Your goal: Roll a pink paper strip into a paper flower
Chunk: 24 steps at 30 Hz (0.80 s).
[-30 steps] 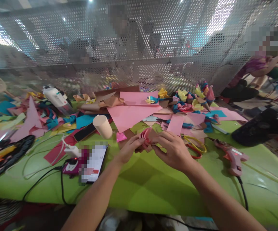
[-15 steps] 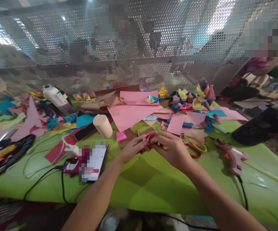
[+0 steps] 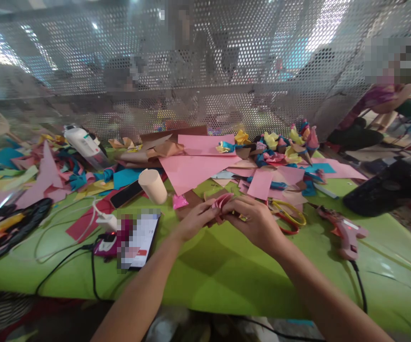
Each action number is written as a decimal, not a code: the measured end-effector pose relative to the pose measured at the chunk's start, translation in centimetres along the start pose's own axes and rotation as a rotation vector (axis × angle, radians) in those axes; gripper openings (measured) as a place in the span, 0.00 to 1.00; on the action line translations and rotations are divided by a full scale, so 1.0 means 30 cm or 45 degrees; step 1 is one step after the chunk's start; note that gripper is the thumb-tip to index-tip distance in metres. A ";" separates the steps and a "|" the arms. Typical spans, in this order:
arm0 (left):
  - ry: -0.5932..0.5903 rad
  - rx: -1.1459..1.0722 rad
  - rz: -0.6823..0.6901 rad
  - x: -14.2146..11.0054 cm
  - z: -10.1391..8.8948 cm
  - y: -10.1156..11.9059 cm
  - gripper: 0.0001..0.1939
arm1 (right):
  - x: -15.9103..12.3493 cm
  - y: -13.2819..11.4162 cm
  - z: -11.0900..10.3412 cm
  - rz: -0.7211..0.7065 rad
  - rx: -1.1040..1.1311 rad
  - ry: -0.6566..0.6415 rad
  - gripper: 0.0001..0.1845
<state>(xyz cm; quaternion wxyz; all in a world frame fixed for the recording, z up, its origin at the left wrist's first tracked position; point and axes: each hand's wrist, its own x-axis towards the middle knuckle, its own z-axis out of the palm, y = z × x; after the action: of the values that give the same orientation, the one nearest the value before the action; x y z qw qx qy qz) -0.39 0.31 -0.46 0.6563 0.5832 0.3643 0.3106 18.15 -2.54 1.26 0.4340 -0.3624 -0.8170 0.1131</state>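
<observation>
Between my two hands is a curled pink paper piece (image 3: 222,201), rolled in layers and held above the green table (image 3: 223,280). My left hand (image 3: 199,219) pinches its left side, fingers pressed together. On the other side, the bent fingers of my right hand (image 3: 251,214) grip the paper's right edge. Some of the paper is hidden behind the fingers. Just right of my right hand lie scissors with yellow and red handles (image 3: 289,213). A small bright pink packet (image 3: 180,202) is beside my left hand.
A pink glue gun (image 3: 346,232) with a black cord lies at the right, near a dark bottle (image 3: 387,187). Left are a phone (image 3: 142,242), a power adapter with cables (image 3: 106,244) and a beige cup (image 3: 153,186). Coloured paper (image 3: 198,171) lines the back before a perforated metal screen (image 3: 205,71).
Both hands stay in nearly the same place, still holding the pink paper. Its curled top edge has shifted very slightly.
</observation>
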 end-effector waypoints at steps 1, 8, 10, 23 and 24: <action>-0.006 -0.008 0.002 0.000 0.000 0.000 0.28 | 0.000 0.000 0.000 0.002 0.003 -0.001 0.05; 0.053 -0.048 -0.026 0.000 0.000 -0.007 0.24 | -0.001 0.013 -0.007 0.011 0.029 0.021 0.07; 0.046 -0.049 -0.032 0.001 -0.002 -0.009 0.23 | -0.002 0.016 -0.009 0.008 0.026 0.004 0.07; 0.160 -0.094 -0.073 0.001 0.000 0.001 0.21 | -0.001 0.006 -0.016 -0.024 -0.070 0.075 0.06; 0.155 -0.090 -0.067 0.001 0.000 0.001 0.21 | 0.000 0.004 -0.015 -0.038 -0.078 0.082 0.07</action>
<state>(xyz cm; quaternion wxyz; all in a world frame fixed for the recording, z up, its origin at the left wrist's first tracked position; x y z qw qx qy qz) -0.35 0.34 -0.43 0.6612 0.5298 0.4074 0.3408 18.57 -2.50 1.46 0.4504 -0.3669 -0.8110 0.0697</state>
